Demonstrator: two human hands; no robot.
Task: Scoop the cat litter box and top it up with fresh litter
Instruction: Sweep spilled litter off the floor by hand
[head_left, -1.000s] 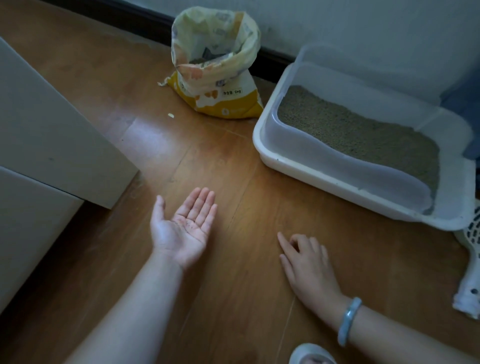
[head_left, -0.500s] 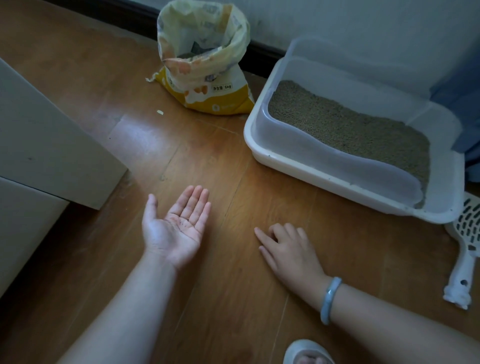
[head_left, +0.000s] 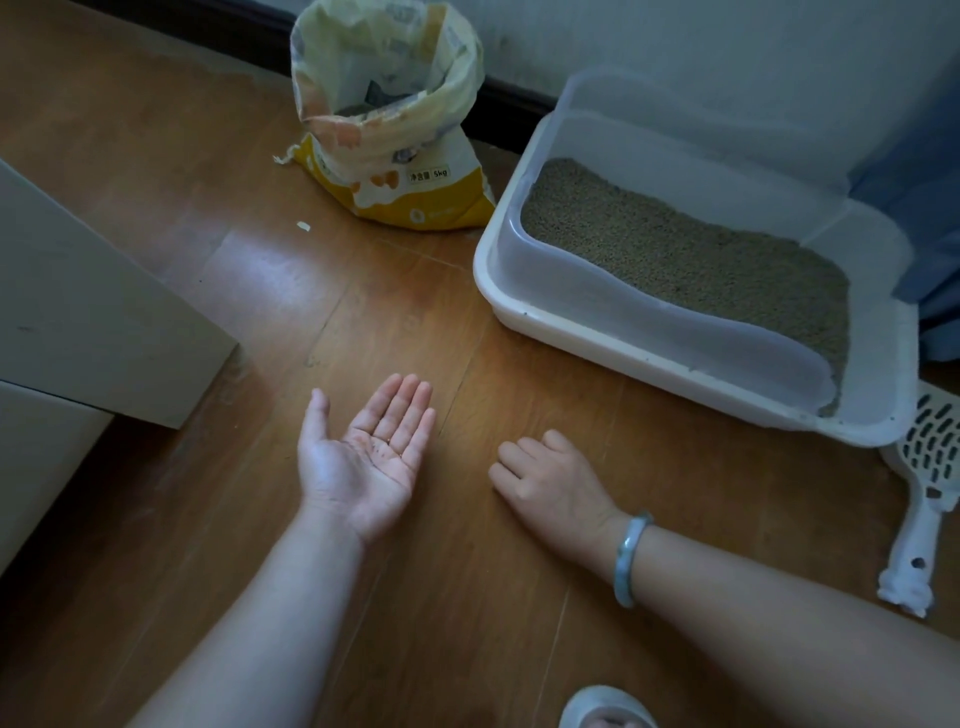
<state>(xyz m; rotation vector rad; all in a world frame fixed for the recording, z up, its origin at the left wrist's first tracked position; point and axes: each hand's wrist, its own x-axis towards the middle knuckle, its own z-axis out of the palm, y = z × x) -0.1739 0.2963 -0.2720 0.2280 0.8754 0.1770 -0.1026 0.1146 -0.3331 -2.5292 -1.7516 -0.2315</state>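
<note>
Head: 1 litter box (head_left: 613, 347), 1 bag (head_left: 400, 156), 1 scoop (head_left: 919, 499); left hand (head_left: 363, 457) spread, right hand (head_left: 556, 483) curled, empty.

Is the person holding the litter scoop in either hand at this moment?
No. The scoop lies on the floor right of the litter box, while the left hand is open palm-up and the right hand rests on the floor.

The scene is dimly lit; soft glare is seen on the floor (head_left: 270, 270), and edges are bent by wide-angle distortion.
</note>
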